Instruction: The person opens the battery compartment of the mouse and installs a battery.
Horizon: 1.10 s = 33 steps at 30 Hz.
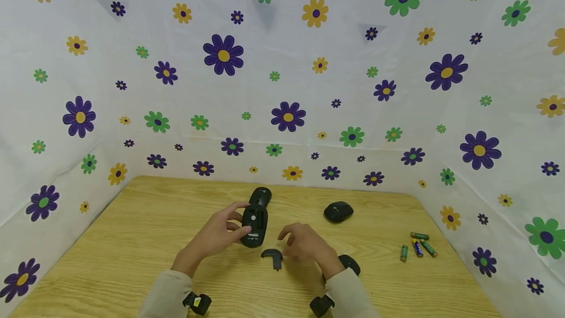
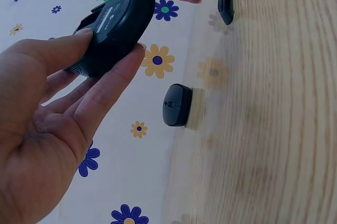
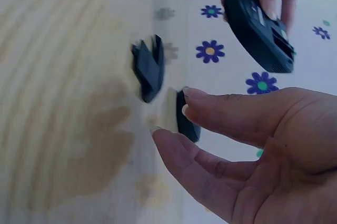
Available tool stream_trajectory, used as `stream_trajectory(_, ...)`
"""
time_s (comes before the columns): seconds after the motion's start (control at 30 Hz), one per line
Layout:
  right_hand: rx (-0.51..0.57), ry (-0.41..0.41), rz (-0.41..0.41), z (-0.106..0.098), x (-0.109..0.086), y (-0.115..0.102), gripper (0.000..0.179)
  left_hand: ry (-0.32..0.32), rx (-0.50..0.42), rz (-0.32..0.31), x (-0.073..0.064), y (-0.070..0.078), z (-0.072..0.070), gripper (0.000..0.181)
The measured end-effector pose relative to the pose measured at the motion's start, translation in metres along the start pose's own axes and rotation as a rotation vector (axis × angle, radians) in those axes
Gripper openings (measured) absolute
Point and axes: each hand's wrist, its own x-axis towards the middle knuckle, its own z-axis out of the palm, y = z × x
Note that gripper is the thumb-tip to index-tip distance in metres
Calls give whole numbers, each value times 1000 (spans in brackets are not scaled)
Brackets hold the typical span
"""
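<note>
My left hand (image 1: 219, 231) grips a black computer mouse (image 1: 254, 227) by its sides, thumb on the underside. Its bottom faces me, showing an uncovered battery slot and a small label. The mouse (image 3: 258, 33) is raised above the table in the right wrist view. Below it on the wood lies a detached black battery cover (image 1: 272, 256), with a curved end and a narrow stem. My right hand (image 1: 304, 242) hovers just right of that cover, fingers loosely bent, thumb and fingertips apart with nothing between them. The cover (image 3: 148, 70) appears blurred beyond those fingertips.
A second mouse (image 1: 261, 196) stands behind the held one, and another mouse (image 1: 338, 211) sits at the back right. One more mouse (image 1: 349, 263) is partly hidden by my right wrist. Several small batteries (image 1: 417, 248) lie at the table's right side. Flowered cloth (image 1: 282, 87) encloses the table.
</note>
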Motion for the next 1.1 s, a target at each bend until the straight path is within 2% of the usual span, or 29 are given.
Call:
stream_trajectory(0.13, 36, 11, -2, -15, -5, 4, 32, -5, 4, -3, 1, 0, 1, 58)
stream_trajectory(0.5, 85, 133, 1, -55, -30, 26, 33, -11, -6, 0, -2, 0, 0, 57)
stream_trajectory(0.77, 109, 145, 1, -78, -51, 47, 34, -21, 3, 10, -1, 0, 1, 57)
stream_trajectory(1.1, 88, 220, 78, -101, -73, 74, 33, -2, 8, -16, -4, 2, 2, 56)
